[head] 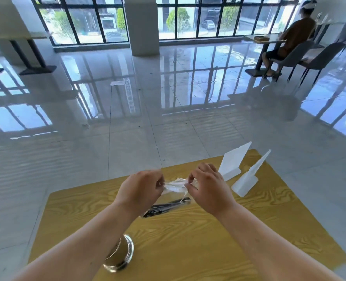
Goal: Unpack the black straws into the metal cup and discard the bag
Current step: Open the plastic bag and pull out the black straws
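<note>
A clear plastic bag (175,186) of black straws (166,207) hangs over the middle of the wooden table (208,240). My left hand (141,187) pinches the bag's top edge on one side. My right hand (206,187) pinches the same edge on the other side, so the film is stretched between them. The straws lie bunched in the bag's lower part, close to the tabletop. The metal cup (120,254) stands near the table's front left, partly hidden under my left forearm.
Two white plastic sign holders (232,161) (247,179) stand at the table's far right. Beyond the table is glossy tiled floor. A seated person (289,37) and chairs are far off at the right, by another table.
</note>
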